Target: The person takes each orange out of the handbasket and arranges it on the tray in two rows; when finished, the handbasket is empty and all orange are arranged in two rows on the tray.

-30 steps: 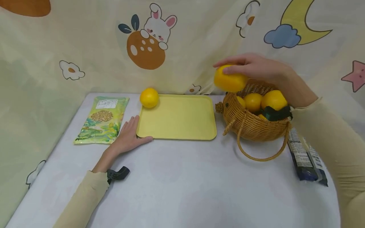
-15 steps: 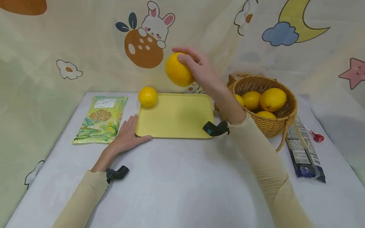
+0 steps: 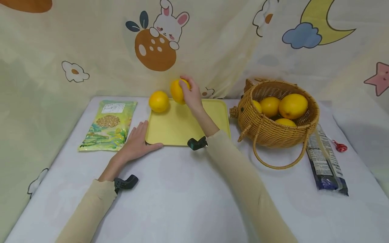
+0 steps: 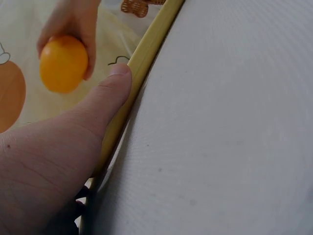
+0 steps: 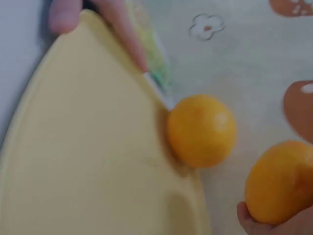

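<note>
My right hand [image 3: 192, 94] grips a lemon [image 3: 178, 91] above the back left part of the yellow tray [image 3: 188, 130]. In the right wrist view, fingertips curl around one side of this lemon [image 5: 279, 183]. Another rounded yellow lemon [image 3: 159, 101] sits at the tray's back left corner, close beside the held one. My left hand [image 3: 138, 141] lies with straight fingers along the tray's left edge. Its thumb [image 4: 110, 93] rests against the front rim in the left wrist view.
A pig-shaped wicker basket [image 3: 273, 135] with several lemons [image 3: 293, 106] stands to the tray's right, its handle hanging forward. A green-yellow packet [image 3: 107, 126] lies at left. A dark packet [image 3: 326, 162] and a small red item [image 3: 340, 146] lie at right. Patterned cloth hangs behind.
My right hand has carried the lemon left from above the basket and lowered it toward the tray's back left. The left hand has stayed at the tray's corner.
</note>
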Demonstrator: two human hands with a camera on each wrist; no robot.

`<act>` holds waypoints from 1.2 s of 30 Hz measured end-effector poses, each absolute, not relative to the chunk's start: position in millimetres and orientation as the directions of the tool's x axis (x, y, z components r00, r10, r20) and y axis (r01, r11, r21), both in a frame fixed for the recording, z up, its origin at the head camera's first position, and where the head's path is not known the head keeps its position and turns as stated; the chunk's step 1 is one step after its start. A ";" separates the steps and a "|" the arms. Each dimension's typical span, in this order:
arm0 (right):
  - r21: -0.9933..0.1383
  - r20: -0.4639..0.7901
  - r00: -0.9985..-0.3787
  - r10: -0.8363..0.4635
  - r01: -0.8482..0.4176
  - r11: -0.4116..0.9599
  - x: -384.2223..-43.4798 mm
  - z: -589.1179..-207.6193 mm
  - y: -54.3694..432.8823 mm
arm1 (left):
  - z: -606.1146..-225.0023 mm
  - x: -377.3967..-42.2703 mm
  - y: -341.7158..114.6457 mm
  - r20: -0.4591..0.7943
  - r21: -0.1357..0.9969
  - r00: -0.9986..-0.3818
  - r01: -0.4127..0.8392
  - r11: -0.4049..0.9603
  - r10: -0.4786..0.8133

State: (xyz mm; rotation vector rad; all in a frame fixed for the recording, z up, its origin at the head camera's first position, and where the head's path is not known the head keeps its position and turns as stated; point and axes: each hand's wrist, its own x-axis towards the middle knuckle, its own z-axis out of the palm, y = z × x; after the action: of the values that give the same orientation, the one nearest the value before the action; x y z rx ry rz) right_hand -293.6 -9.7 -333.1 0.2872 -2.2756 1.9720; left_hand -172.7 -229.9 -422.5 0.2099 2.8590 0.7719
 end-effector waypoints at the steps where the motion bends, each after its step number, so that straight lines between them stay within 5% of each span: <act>1: -0.964 0.206 -0.978 -0.044 -0.210 0.160 -297.5 -339.2 -12.3 | -421.8 -173.1 -230.1 -0.130 0.508 -0.975 0.091 0.856 0.180; 9: -0.921 0.230 -0.971 0.060 -0.197 0.336 -313.0 -371.5 -26.0 | -421.3 -174.6 -228.2 -0.146 0.498 -0.973 0.085 0.863 0.180; 24: -0.931 0.131 -0.988 0.083 -0.094 0.353 -310.0 -372.8 -36.8 | -417.7 -176.1 -226.9 -0.138 0.499 -0.974 0.086 0.863 0.177; 36: -0.897 0.147 -0.989 0.014 -0.127 0.424 -298.3 -368.0 -39.6 | -422.8 -172.3 -231.6 -0.138 0.498 -0.974 0.087 0.863 0.178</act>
State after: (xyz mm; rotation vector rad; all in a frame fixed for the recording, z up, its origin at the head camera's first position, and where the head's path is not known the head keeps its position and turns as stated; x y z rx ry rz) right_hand -298.3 -39.6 -368.0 0.1012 -2.5369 1.6157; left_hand -172.3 -231.6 -422.8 0.2045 2.8574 0.7519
